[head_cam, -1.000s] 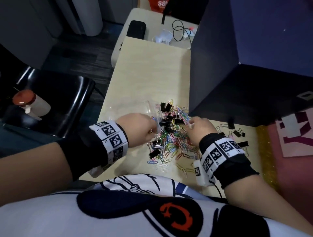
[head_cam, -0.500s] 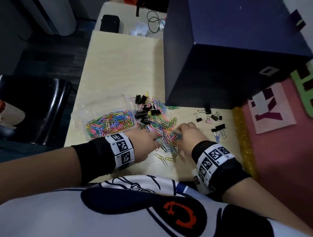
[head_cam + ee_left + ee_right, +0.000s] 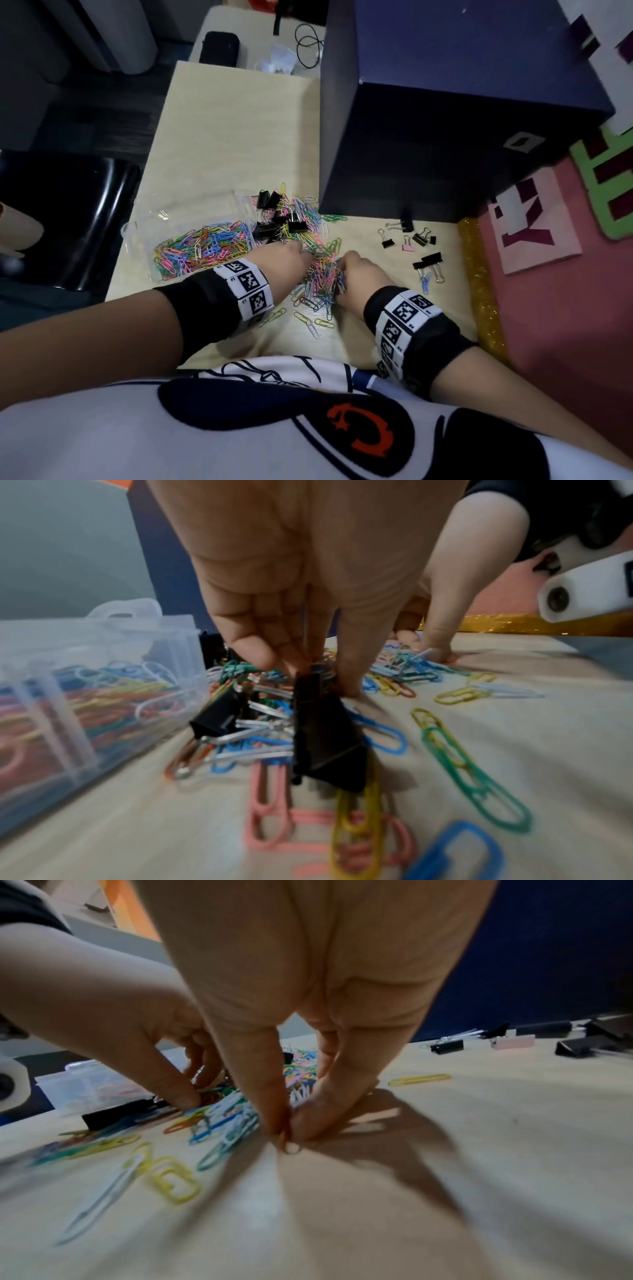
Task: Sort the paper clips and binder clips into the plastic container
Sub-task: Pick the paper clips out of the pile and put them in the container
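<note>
A clear plastic container (image 3: 144,226) on the table's left holds several coloured paper clips (image 3: 202,248). More loose paper clips (image 3: 320,240) lie heaped in the middle, with black binder clips (image 3: 274,222) at the heap's far side. My left hand (image 3: 303,255) reaches into the heap; in the left wrist view its fingertips (image 3: 349,688) pinch the top of a black binder clip (image 3: 325,737). My right hand (image 3: 342,270) is at the heap's right side, thumb and forefinger pinching a few paper clips (image 3: 289,1144) against the table. The container (image 3: 85,696) stands just left of my left hand.
A tall dark blue box (image 3: 445,120) stands behind the heap on the right. Several binder clips (image 3: 423,240), one of them pink, lie scattered before it. A gold glitter strip (image 3: 479,281) and pink mat (image 3: 565,308) bound the right edge. A black chair (image 3: 68,222) is at the left.
My left hand has left the container's rim and come down into the heap. My right hand has drawn nearer along the heap and pinched clips. The view has tilted down.
</note>
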A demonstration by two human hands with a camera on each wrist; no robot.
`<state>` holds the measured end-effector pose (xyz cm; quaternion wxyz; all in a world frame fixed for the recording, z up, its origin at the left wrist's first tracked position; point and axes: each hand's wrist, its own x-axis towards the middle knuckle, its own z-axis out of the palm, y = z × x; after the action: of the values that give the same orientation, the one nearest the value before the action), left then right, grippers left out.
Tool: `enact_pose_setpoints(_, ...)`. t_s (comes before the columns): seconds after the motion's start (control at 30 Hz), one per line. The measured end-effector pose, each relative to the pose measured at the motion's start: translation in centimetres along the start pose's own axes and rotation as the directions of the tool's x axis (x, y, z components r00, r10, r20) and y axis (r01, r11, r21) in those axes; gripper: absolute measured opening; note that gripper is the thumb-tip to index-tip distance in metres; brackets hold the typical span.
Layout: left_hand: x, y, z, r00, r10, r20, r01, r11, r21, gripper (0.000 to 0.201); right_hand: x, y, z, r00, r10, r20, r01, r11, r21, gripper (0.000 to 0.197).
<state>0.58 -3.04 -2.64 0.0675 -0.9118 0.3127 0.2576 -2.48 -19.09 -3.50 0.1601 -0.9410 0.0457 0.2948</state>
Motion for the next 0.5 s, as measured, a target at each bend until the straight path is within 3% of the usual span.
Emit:
enact_pose_setpoints(0.07,0.4,-0.1,-0.1,1.000,-0.009,0.004,0.009,1.000,-0.014,0.045,0.6,0.0,-0.5,0.996,-0.017,-0.086,0.020,0.999,0.034,0.043)
enact_pose_setpoints(0.13,0.6,-0.2,-0.1,1.000,-0.016,0.006,0.016,1.000,-0.024,0.046,0.9,-0.2,-1.0,0.985,-0.056,-0.161,0.064,0.997,0.051,0.052)
enact_pose_setpoints(0.27,0.8,-0.3,0.0,1.000,-0.031,-0.003,0.031,0.999,-0.035,0.044,1.1,-0.7,-0.4,0.987,-0.162,-0.024,0.159,0.983,-0.087,0.097)
enact_pose_setpoints(0.33,1.0,-0.4,0.0,1.000,-0.029,-0.008,0.028,0.999,-0.046,0.045,1.1,-0.9,0.4,0.983,-0.182,-0.019,0.178,0.977,-0.120,0.087)
enact_pose_setpoints(0.43,0.9,-0.5,0.0,0.999,-0.023,-0.025,0.021,0.997,-0.071,0.035,1.2,-1.0,0.7,0.979,-0.190,-0.077,0.183,0.979,-0.090,0.048)
enact_pose_setpoints(0.5,0.8,-0.5,0.0,0.999,-0.019,-0.038,0.016,0.996,-0.084,0.031,1.3,-1.0,0.4,0.982,-0.179,-0.062,0.175,0.983,-0.061,0.033)
